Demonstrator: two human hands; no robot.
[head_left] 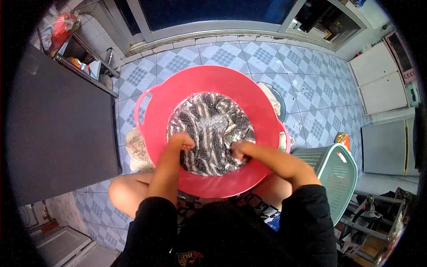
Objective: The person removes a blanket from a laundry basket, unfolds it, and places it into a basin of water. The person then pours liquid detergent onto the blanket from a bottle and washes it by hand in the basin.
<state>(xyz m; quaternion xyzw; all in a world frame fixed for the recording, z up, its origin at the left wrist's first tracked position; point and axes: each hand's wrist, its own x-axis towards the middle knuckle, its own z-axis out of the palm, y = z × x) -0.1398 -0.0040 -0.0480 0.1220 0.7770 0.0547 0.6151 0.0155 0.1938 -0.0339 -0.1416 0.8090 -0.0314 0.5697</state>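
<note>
Tiled floor surrounds a pink tub; right hand grips striped cloth, left hand curled, hold unclear.

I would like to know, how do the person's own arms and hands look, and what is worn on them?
The left hand and the right hand are bare, with no gloves showing. The forearms are uncovered, and no watch or bracelet can be seen. The left sleeve and right sleeve are black and end near the elbows.
</note>
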